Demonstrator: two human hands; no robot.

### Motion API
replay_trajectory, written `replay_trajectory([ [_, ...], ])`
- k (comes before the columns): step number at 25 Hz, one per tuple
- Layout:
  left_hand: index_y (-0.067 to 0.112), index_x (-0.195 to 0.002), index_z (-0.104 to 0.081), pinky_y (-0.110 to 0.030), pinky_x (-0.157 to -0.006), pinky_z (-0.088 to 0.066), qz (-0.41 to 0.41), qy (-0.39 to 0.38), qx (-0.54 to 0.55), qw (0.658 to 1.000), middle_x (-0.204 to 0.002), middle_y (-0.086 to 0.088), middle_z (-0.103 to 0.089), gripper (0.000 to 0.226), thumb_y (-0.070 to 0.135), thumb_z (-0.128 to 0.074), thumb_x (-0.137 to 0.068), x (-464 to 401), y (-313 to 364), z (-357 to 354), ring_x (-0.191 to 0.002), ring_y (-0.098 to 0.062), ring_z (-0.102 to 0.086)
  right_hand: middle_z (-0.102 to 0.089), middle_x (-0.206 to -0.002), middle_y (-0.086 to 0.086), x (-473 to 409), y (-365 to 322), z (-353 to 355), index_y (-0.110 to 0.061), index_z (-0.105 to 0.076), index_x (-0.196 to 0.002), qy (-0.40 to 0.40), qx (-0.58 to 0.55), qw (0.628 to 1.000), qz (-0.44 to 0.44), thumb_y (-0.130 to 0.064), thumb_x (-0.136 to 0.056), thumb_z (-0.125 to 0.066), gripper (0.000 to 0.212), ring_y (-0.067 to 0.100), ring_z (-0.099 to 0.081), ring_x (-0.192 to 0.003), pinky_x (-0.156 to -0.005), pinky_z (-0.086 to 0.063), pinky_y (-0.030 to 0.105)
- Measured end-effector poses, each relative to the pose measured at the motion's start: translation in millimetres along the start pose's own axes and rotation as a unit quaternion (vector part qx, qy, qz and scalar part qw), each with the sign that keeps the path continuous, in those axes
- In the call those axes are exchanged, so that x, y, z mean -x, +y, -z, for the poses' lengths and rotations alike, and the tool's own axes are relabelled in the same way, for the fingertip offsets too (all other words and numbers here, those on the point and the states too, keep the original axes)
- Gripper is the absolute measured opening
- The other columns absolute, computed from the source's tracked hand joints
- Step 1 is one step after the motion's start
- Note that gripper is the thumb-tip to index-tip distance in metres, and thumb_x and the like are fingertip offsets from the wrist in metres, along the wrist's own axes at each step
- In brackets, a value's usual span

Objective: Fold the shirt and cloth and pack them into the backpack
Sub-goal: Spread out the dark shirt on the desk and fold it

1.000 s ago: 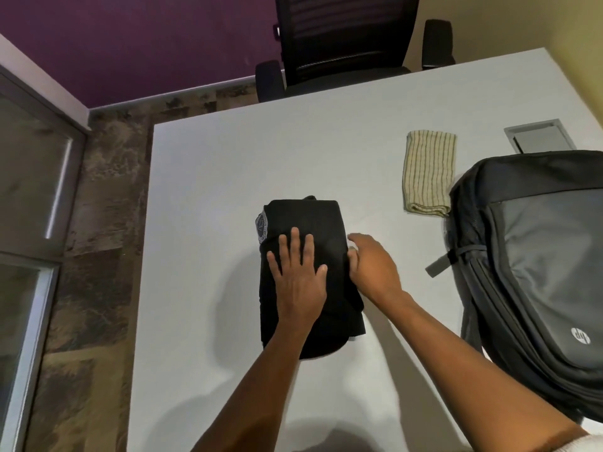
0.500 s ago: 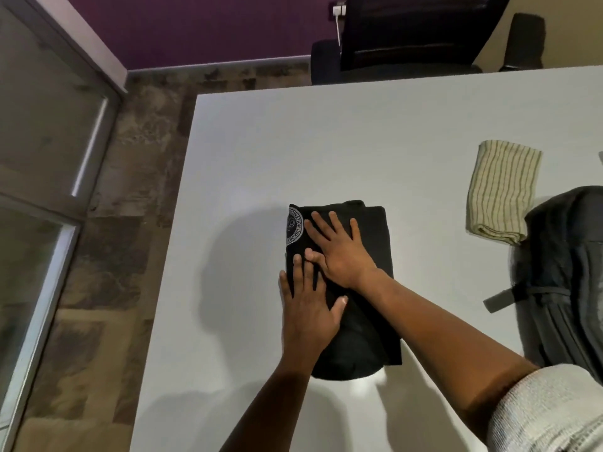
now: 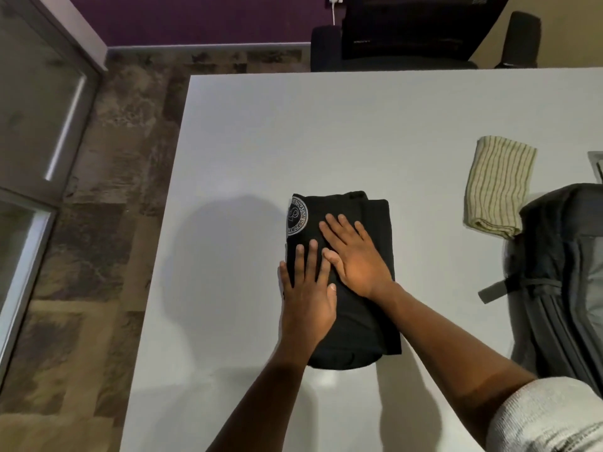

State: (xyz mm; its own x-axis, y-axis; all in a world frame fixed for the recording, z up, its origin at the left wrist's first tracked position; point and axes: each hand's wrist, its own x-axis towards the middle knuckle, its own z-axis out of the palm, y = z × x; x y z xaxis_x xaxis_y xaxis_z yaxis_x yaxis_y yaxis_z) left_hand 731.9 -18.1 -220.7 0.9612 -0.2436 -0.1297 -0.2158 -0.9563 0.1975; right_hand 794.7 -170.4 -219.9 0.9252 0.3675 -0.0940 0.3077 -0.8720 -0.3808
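A black shirt (image 3: 359, 324) lies folded into a narrow bundle on the white table (image 3: 248, 151), a round white logo showing at its far left corner. My left hand (image 3: 308, 291) presses flat on the shirt's left side with straight fingers. My right hand (image 3: 354, 256) lies flat across the shirt's middle, fingers pointing up and left, its thumb beside my left fingers. A folded yellow striped cloth (image 3: 499, 185) rests to the right. The dark grey backpack (image 3: 561, 282) lies at the right edge, partly out of frame.
A black office chair (image 3: 417, 34) stands behind the table's far edge. A grey cable hatch (image 3: 596, 159) shows at the right border. The table's left edge drops to a patterned floor (image 3: 107, 197), with a glass partition (image 3: 29, 132) further left.
My right hand moved from the shirt's right edge onto its top, beside my left hand. The view shifted left, so less of the backpack shows.
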Motion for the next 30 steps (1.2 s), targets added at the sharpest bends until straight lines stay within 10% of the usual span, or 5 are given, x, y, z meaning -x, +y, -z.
replay_trajectory([
  [6,0.018,-0.157,-0.022,-0.044,-0.119,-0.032,0.132,0.063,0.253,0.956,-0.161,-0.011,-0.027,0.073,0.036,-0.058,-0.095,-8,-20,14,-0.146,-0.029,-0.031,-0.021,-0.165,0.009,45,28,22,-0.014,-0.026,-0.157,0.086,-0.047,0.974,-0.205,-0.021,-0.102,-0.042,0.057,0.029,-0.017,-0.152,-0.125,-0.012,0.047],
  [16,0.012,-0.121,-0.057,-0.046,-0.09,-0.056,0.302,-0.08,0.273,0.91,-0.116,-0.008,-0.063,0.1,0.086,-0.052,-0.053,-47,-26,31,-0.107,-0.028,-0.062,-0.006,-0.167,-0.005,123,-39,-26,-0.023,-0.012,-0.16,-0.076,0.036,0.996,0.021,-0.05,-0.105,-0.026,0.063,0.016,0.003,-0.155,-0.125,0.0,0.042],
  [21,0.018,-0.116,-0.05,-0.048,-0.088,-0.057,0.287,-0.106,0.35,0.885,-0.112,-0.002,-0.063,0.085,0.074,-0.067,-0.055,-43,-23,54,-0.1,-0.025,-0.064,-0.038,-0.158,-0.003,126,-34,-1,-0.018,-0.044,-0.15,0.072,-0.128,0.985,-0.087,-0.04,-0.105,-0.036,0.05,0.015,-0.031,-0.147,-0.122,-0.021,0.034],
  [25,0.022,-0.11,-0.043,-0.046,-0.088,-0.056,0.23,-0.09,0.338,0.908,-0.109,-0.003,-0.063,0.066,0.058,-0.075,-0.065,-51,-5,95,-0.1,-0.03,-0.064,-0.053,-0.138,-0.013,85,-47,33,-0.021,-0.052,-0.141,0.154,-0.363,0.867,-0.306,-0.035,-0.102,-0.052,0.042,0.003,-0.049,-0.125,-0.108,-0.036,0.023],
  [30,0.022,-0.123,-0.045,-0.037,-0.077,-0.047,0.053,0.023,0.158,0.986,-0.106,-0.006,-0.069,0.051,0.034,-0.07,-0.08,-80,22,180,-0.096,-0.033,-0.065,-0.06,-0.13,0.001,18,-47,91,-0.022,-0.055,-0.132,0.14,-0.784,0.496,-0.345,-0.061,-0.099,-0.039,0.053,0.024,-0.06,-0.119,-0.101,-0.048,0.043],
])
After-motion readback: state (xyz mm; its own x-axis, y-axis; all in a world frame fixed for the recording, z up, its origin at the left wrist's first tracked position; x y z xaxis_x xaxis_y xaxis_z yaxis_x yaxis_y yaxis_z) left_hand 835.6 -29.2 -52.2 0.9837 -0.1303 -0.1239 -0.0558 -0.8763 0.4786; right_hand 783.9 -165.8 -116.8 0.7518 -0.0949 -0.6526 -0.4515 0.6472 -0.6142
